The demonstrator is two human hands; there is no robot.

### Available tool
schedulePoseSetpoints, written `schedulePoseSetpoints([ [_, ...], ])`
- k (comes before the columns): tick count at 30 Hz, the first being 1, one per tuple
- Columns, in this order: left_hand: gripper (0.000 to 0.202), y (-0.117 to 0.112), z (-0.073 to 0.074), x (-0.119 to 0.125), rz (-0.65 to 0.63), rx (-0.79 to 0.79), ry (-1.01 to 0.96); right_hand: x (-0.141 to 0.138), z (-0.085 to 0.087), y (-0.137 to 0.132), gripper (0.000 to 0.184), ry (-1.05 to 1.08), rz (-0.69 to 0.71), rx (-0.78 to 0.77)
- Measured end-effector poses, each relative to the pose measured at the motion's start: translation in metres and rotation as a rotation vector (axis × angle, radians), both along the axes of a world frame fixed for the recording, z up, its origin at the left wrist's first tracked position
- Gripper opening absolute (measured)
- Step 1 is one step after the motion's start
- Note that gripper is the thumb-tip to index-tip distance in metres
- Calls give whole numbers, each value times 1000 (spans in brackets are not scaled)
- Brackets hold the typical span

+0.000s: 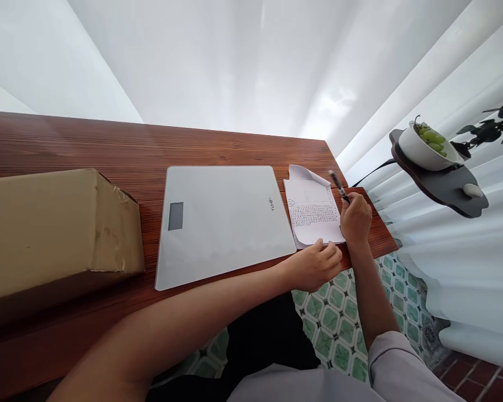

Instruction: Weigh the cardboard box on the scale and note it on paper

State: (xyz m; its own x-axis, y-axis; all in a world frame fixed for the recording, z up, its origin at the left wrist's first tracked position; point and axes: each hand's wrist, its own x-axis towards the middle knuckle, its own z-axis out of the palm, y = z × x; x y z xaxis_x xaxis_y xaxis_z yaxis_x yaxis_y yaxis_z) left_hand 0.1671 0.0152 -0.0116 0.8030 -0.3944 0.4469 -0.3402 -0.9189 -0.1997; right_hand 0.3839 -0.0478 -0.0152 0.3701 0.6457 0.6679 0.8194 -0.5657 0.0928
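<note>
My right hand (356, 219) is closed around a dark pen (338, 187), whose upper end points up and away. It rests at the right edge of a pad of white paper (312, 211). Lines of small dark writing cover the middle of the top sheet, and a sheet is curled over at its far end. At the pad's near edge lies my left hand (316, 267), fingers loosely bent and a little apart, with the fingertips touching the paper's edge. Left of the pad, a flat white scale (224, 218) with a small grey display lies on the wooden table (209, 148).
A brown cardboard box (46, 229) stands on the table at the left. At the right, a dark wavy shelf (444, 184) carries a white bowl (423, 151) of green grapes (433, 137). White curtains (436, 245) hang behind and beside the table; green tiles (335, 324) cover the floor.
</note>
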Motion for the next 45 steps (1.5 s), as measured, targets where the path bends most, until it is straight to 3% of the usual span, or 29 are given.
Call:
schedulePoseSetpoints([
  [6, 30, -1, -2, 1, 0, -83, 76, 0, 1, -5, 16, 146, 62, 223],
  [9, 28, -1, -2, 2, -2, -135, 130, -8, 7, -4, 20, 158, 82, 264],
  [13, 26, -1, 0, 2, -4, -172, 200, -19, 19, -1, 18, 582, 263, 355],
  [16, 25, 0, 1, 2, -8, -187, 230, -22, 24, 3, 15, 917, 423, 322],
  [19, 25, 0, 0, 3, -11, -202, 221, -23, 21, 9, 25, 1095, 519, 291],
  [22, 24, 0, -3, 3, -11, -203, 194, -26, 15, 12, 34, 1095, 537, 276],
  [27, 19, 0, -7, 4, -13, -193, 147, -40, 14, 9, 33, 1041, 508, 256],
  [34, 18, 2, -6, 3, -26, -180, 145, -46, 8, 7, 38, 1009, 461, -28],
  [45, 19, 3, 0, 1, -15, -147, 196, -48, 6, 10, 38, 1073, 466, -46],
])
